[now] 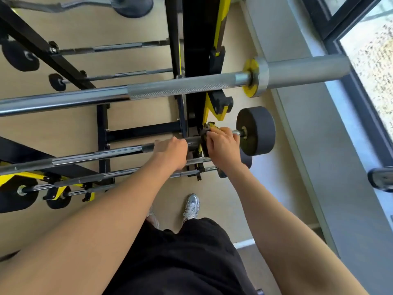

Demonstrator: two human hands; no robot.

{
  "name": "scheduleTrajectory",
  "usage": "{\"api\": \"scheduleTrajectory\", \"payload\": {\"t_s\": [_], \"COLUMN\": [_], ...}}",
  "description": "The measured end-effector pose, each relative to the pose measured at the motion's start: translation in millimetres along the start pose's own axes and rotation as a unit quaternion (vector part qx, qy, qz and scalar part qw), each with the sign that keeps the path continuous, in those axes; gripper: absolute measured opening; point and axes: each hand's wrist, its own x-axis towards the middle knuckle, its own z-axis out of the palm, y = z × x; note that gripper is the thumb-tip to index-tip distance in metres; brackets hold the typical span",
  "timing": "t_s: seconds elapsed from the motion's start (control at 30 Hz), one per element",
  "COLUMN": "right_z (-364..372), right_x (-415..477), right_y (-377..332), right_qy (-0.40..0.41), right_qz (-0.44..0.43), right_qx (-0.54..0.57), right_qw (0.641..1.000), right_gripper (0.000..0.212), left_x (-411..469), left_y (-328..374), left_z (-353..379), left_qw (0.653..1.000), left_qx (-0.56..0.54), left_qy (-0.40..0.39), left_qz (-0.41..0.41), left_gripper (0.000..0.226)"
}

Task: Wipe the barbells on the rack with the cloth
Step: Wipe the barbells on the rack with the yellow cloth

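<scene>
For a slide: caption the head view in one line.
Left hand grips a racked barbell; right hand clasps it beside the black weight.

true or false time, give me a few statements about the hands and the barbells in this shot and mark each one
1. The left hand grips the shaft of a barbell. True.
2. The right hand hangs free at the person's side. False: it is curled over the same barbell, between the left hand and the end weight.
3. That end weight is red. False: it is black.
4. The big silver bar above the hands has a yellow disc by its sleeve. True.
5. The person is barefoot. False: a silver-white shoe shows below the hands.
</scene>
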Motion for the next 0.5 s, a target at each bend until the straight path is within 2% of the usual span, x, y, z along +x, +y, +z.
{"api": "scheduleTrajectory", "payload": {"t_s": [0.07,0.13,0.2,0.27,0.33,0.4,0.5], "right_z": [-10.4,-21.1,-23.5,-14.3,-1.0,2.8,-13.4], "right_x": [2.9,9.8,16.1,18.7,16.0,10.2,19.5], "right_y": [19.0,34.9,37.3,24.3,6.1,1.3,30.4], "right_qy": [-0.011,-0.029,-0.033,-0.052,-0.077,-0.102,-0.145], "right_qz": [-0.025,0.024,0.112,0.141,0.119,0.087,0.095], "right_qx": [-0.118,-0.187,-0.158,-0.086,0.029,0.12,0.097], "right_qw": [0.993,0.982,0.981,0.985,0.99,0.984,0.98], "right_gripper": [0.008,0.014,0.023,0.033,0.03,0.035,0.05], "left_x": [-0.5,-2.2,-2.8,-3.7,-4.2,-5.1,-3.5], "left_y": [1.1,2.1,3.3,5.6,8.9,9.0,2.3], "left_z": [-2.2,-2.9,-3.1,-2.9,-3.8,-4.0,-2.0], "left_qw": [1.0,1.0,1.0,1.0,1.0,1.0,1.0], "left_qx": [0.009,0.01,0.011,0.02,0.021,0.022,0.017], "left_qy": [-0.002,0.002,0.001,0.001,0.003,0.001,0.0], "left_qz": [-0.009,-0.011,-0.014,-0.017,-0.016,-0.014,-0.013], "left_gripper": [0.019,0.02,0.022,0.023,0.024,0.024,0.03]}}
